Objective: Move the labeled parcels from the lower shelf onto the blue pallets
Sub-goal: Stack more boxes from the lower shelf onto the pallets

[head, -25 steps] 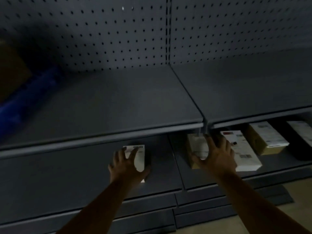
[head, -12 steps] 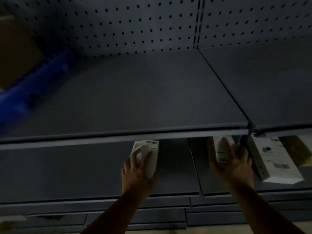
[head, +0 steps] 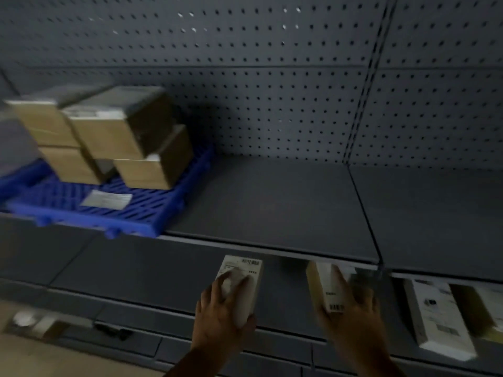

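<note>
My left hand (head: 221,319) grips a small white labeled parcel (head: 245,278) with a barcode on top, lifted in front of the lower shelf (head: 152,270). My right hand (head: 353,308) grips a tan parcel with a white label (head: 325,287) just under the upper shelf's front edge. A blue pallet (head: 152,213) lies on the upper shelf at the left and carries several stacked brown boxes (head: 117,137) plus a flat white envelope (head: 106,200).
More labeled parcels, one white (head: 438,319), lie on the lower shelf at the right. The grey upper shelf (head: 272,202) stretches right of the pallet, backed by a pegboard wall (head: 272,77). Small items (head: 30,319) lie on the floor at bottom left.
Both hands took hold of a parcel each and drew them out from the lower shelf. The view swung left and up, bringing the blue pallet and its boxes into sight.
</note>
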The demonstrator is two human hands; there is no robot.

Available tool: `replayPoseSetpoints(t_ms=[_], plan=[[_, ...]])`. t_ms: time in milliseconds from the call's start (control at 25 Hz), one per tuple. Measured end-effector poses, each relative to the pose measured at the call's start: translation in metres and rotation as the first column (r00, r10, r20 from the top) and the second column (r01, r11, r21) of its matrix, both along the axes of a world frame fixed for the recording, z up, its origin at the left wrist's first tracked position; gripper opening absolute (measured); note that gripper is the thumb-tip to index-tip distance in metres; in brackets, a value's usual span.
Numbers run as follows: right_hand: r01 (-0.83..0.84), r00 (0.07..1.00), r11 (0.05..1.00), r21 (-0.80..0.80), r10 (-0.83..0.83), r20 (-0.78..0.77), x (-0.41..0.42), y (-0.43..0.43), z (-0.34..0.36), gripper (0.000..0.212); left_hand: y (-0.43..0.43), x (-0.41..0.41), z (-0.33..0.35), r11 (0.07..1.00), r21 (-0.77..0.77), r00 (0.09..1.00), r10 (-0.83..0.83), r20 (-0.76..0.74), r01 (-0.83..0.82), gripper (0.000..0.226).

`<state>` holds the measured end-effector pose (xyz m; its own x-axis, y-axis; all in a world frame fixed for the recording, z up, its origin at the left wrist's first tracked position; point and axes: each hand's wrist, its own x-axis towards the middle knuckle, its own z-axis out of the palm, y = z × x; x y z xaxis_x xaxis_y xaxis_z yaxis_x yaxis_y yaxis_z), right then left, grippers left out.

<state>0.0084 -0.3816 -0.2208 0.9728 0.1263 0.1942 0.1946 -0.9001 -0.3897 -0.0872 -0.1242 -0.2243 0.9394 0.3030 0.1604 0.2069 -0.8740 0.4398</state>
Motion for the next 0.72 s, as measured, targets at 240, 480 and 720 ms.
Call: replayPoseSetpoints(t_ms=[240, 480, 720], plan=[[-0.265, 0.95, 0.96, -0.084, 0.246, -0.193, -0.043, 0.063, 0.031, 0.109, 0.026, -0.099, 0.039, 0.965, 0.02, 0.965, 0.26, -0.009, -0.26, 0.08], [-0.527, 0.814, 0.85, -0.01, 0.501, -0.292, -0.083, 0.158, 0.046, 0.113, 0.074, -0.198, 0.072, 0.849, 0.049, 0.849, 0.523, 0.074, -0.527, 0.078], [-0.736, 0.653, 0.674, 0.067, 0.732, -0.193, -0.147, 0.246, 0.055, 0.109, 0.117, -0.288, 0.093, 0.714, 0.088, 0.717, 0.697, 0.003, -0.695, 0.076]])
